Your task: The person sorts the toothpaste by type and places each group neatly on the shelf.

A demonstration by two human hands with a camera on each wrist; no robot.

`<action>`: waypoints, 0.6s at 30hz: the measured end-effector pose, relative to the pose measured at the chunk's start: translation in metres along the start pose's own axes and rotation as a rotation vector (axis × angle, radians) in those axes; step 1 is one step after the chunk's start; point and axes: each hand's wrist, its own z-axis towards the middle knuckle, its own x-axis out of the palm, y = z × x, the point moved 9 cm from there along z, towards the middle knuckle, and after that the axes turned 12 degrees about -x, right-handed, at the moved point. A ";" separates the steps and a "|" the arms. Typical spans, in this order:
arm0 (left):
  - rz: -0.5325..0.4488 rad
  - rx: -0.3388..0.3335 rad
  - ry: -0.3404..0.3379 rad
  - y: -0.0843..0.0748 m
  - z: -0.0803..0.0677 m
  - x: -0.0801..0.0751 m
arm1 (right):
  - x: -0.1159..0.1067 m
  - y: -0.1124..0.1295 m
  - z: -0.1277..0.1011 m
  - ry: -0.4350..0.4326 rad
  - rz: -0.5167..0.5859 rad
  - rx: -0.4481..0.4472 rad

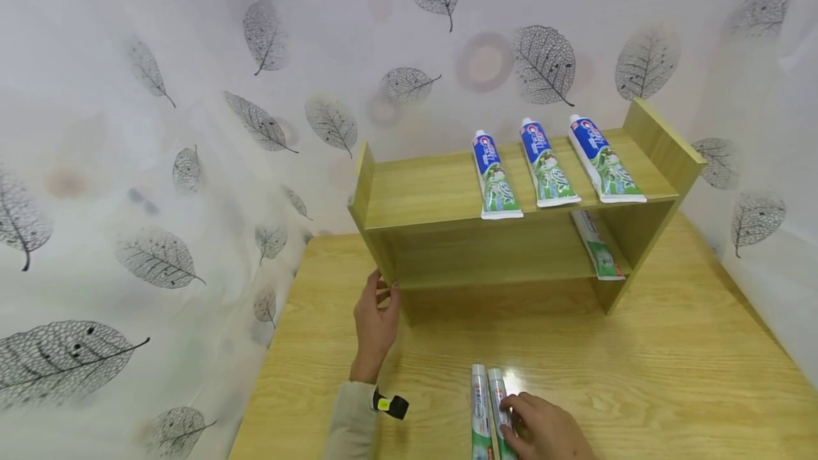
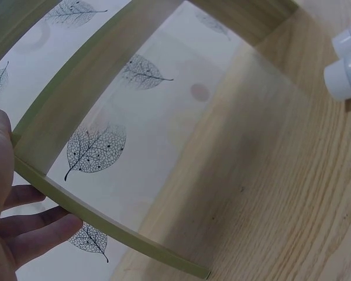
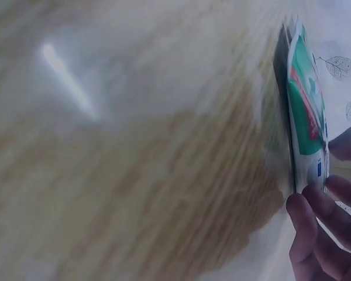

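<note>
Head view shows the left hand [image 1: 375, 318] gripping the wooden shelf [image 1: 447, 194] by its near left edge, thumb and fingers clasped round the panel, while the right hand [image 1: 543, 428] pinches the nearer of two toothpaste tubes [image 1: 501, 403] lying on the table [image 1: 671, 375] beneath its fingers.

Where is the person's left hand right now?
In the head view, the left hand grips the lower left side panel of the wooden shelf, on the table.
</note>
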 end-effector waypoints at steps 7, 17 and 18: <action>0.000 0.007 0.007 0.000 -0.001 0.000 | 0.007 -0.004 -0.004 0.059 0.003 0.045; 0.009 0.003 -0.003 -0.001 0.000 0.000 | 0.017 0.002 -0.011 0.052 -0.067 0.054; 0.011 0.002 -0.004 -0.001 0.000 0.000 | 0.022 -0.001 -0.014 0.062 -0.039 0.072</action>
